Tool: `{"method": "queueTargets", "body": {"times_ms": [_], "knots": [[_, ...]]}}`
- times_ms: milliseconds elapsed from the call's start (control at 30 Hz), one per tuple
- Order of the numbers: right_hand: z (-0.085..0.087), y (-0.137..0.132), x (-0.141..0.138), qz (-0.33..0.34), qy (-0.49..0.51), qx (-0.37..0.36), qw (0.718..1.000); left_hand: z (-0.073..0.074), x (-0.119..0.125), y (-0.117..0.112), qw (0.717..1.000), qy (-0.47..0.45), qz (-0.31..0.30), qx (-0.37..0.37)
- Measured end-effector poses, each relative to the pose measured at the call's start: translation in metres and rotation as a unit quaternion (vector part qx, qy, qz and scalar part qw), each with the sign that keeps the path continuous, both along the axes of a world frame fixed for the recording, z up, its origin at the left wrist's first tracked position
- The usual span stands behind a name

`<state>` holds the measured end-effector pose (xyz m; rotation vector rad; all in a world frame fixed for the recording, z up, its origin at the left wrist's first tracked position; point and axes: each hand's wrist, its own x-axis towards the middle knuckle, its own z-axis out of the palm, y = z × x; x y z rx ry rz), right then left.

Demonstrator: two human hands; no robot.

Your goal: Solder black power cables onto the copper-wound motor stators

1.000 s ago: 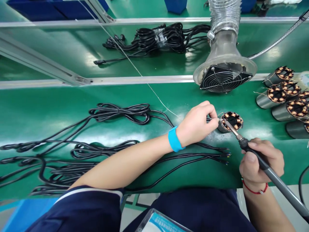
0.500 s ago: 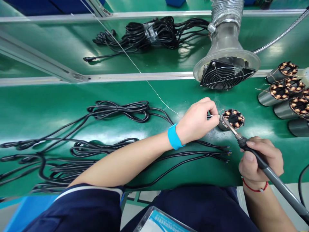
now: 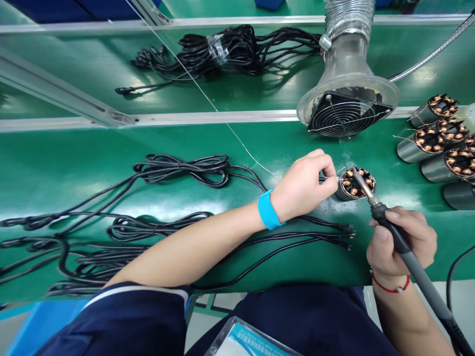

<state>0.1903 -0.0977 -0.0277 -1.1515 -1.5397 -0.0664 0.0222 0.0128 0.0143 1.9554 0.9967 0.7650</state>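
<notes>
My left hand point(image 3: 308, 183), with a blue band at the wrist, is closed in a pinch at the left rim of a motor stator point(image 3: 347, 190) with copper windings. A black cable end point(image 3: 323, 178) shows between its fingers. A thin solder wire point(image 3: 243, 144) comes down from the upper left and passes behind this hand; its grip on the wire is partly hidden. My right hand point(image 3: 403, 242) is wrapped around the grip of a soldering iron point(image 3: 399, 240). The iron's tip is over the top of the stator, and faint smoke rises near it.
Above the stator hangs a fume extraction hood point(image 3: 347, 106) with a fan grille. Several more stators point(image 3: 432, 141) stand at the right. Coiled black cables point(image 3: 181, 168) lie at the left, and a taped cable bundle point(image 3: 218, 52) is behind the metal rail point(image 3: 215, 117).
The soldering iron's tip has moved right and slightly up from the left rim to over the stator's top, and smoke now shows. My left hand has stayed in place.
</notes>
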Motion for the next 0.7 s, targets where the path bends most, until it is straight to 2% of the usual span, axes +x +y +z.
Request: {"method": "queueTargets", "body": {"times_ms": [133, 300, 400, 500, 600, 700], "knots": [[0.005, 0.0, -0.005, -0.046, -0.017, -0.028, 0.998, -0.002, 0.0, 0.001, 1.0, -0.003, 0.003, 0.01], [0.027, 0.009, -0.012, -0.06, 0.014, -0.156, 0.986, 0.0, 0.0, 0.001, 1.0, -0.003, 0.001, 0.011], [0.034, 0.017, -0.013, -0.058, -0.038, -0.21, 0.975, 0.001, 0.0, 0.001, 1.0, -0.002, 0.003, 0.006], [0.031, 0.022, -0.014, -0.04, -0.054, -0.22, 0.973, 0.001, -0.001, 0.002, 1.0, -0.007, 0.0, -0.01], [0.023, 0.022, -0.018, -0.071, -0.031, -0.202, 0.976, 0.001, -0.001, 0.003, 0.998, -0.021, -0.008, -0.051], [0.016, 0.022, -0.024, -0.086, -0.029, -0.213, 0.973, 0.001, -0.002, 0.003, 0.996, -0.03, -0.015, -0.082]]}}
